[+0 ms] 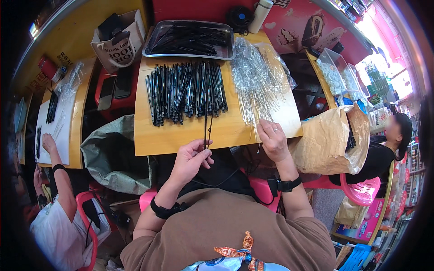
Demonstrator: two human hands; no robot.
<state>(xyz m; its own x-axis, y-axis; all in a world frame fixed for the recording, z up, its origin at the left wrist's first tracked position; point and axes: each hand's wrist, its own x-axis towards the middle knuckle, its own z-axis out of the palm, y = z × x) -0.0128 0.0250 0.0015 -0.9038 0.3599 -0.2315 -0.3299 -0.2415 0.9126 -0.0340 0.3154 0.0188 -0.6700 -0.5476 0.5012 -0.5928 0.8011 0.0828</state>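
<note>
My left hand is at the table's near edge, with thumb and fingers closed on a thin black rod. The rod stands up from the fingers, its far end overlapping a wide row of similar black rods. To the right, my right hand pinches a thin silver wire at the near end of a loose bundle of silver wires. That bundle spills out of a clear plastic bag. More black rods lie in a metal tray at the far side.
The wooden table ends close to my body. A green woven sack stands at its left, a brown paper bag at its right. Behind the tray are a small fan and a white bottle. Another person's hand rests on the left table.
</note>
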